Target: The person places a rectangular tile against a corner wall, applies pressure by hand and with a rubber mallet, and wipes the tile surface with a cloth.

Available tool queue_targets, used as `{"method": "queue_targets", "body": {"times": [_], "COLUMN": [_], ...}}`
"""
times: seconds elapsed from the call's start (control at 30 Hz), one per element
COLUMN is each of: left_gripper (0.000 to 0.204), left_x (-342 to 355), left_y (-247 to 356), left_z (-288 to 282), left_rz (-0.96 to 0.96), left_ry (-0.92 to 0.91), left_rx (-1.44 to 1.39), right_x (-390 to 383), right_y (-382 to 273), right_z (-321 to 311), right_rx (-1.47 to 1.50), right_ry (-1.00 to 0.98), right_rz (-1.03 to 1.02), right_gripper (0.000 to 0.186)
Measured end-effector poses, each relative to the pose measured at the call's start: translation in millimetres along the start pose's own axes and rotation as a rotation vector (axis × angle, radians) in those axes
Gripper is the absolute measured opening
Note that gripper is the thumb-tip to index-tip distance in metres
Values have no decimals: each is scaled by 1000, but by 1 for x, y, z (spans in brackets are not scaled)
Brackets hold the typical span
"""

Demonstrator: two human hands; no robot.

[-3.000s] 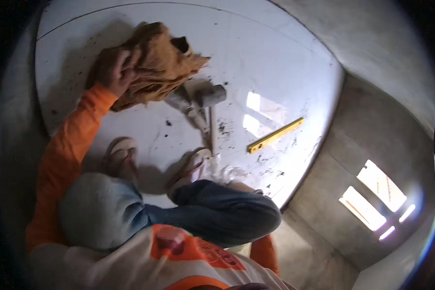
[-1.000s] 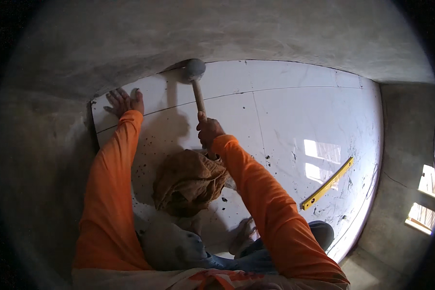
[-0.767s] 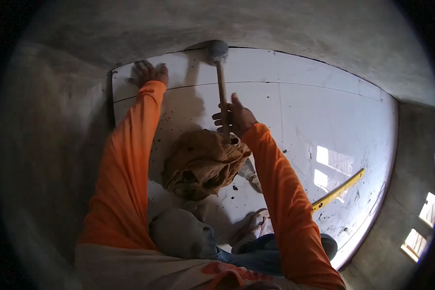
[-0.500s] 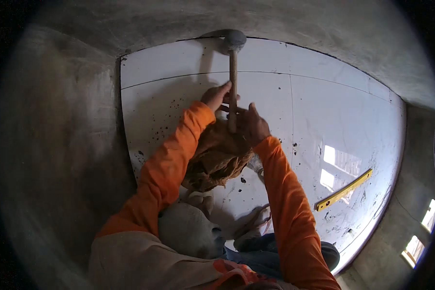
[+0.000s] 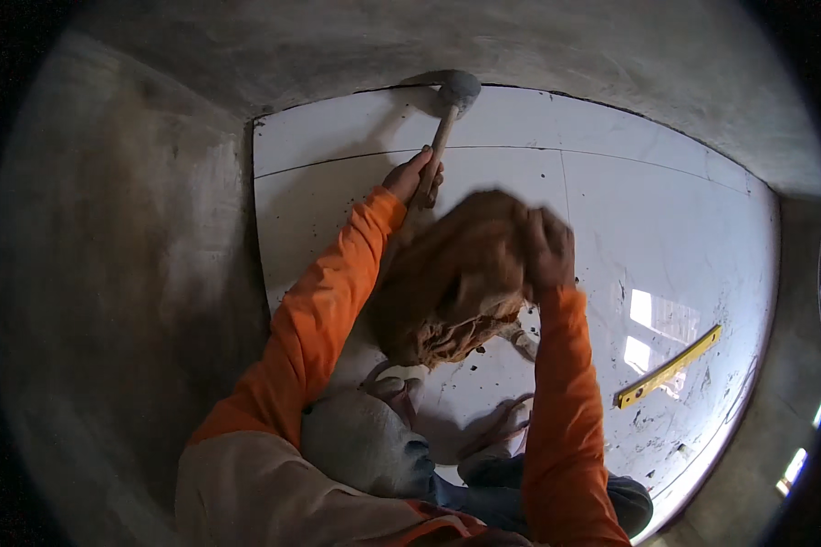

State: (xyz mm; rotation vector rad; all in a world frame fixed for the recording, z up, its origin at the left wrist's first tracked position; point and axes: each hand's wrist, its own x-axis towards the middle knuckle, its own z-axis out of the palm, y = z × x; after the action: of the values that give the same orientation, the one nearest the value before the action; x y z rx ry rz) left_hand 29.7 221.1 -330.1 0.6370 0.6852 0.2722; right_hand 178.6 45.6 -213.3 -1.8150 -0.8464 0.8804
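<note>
My left hand (image 5: pixel 409 177) is wrapped round the wooden handle of a mallet (image 5: pixel 442 139). Its grey rounded head points away from me, close to the far wall. Closed on the right edge of a crumpled brown cloth (image 5: pixel 456 273), my right hand (image 5: pixel 549 250) pulls it up off the white tiles; hand and cloth are a little blurred. The cloth hangs in folds between my forearms and covers part of the floor and whatever lies under it.
White floor tiles (image 5: pixel 602 201) with thin dark joints and scattered dark crumbs spread before me. A yellow spirit level (image 5: pixel 669 366) lies to the right. Grey plastered walls (image 5: pixel 137 228) bound the floor at the left and far side. My bent knees and feet are below.
My right hand has left the mallet's handle, moved right and taken hold of the cloth, whose edge has risen. The mallet, now in my left hand alone, has tilted with its head to the right.
</note>
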Motion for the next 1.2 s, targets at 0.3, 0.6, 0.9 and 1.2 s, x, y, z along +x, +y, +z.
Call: {"method": "queue_targets", "body": {"times": [0.3, 0.6, 0.9, 1.2], "left_gripper": [35, 35, 32, 43], "left_x": [4, -2, -18, -151], "left_y": [-36, -38, -13, -89], "left_z": [12, 14, -15, 97], "left_rz": [-45, 77, 59, 446], "left_ry": [54, -186, -2, -54], "left_rx": [-311, -535, -102, 1170], "right_x": [42, -71, -94, -75], "right_y": [17, 82, 71, 7], "right_z": [102, 29, -22, -48], "right_rx": [-435, -416, -479, -254], "right_ry": [265, -957, -704, -571], "right_rz": [-469, -971, 117, 172], "right_gripper": [29, 35, 34, 39]}}
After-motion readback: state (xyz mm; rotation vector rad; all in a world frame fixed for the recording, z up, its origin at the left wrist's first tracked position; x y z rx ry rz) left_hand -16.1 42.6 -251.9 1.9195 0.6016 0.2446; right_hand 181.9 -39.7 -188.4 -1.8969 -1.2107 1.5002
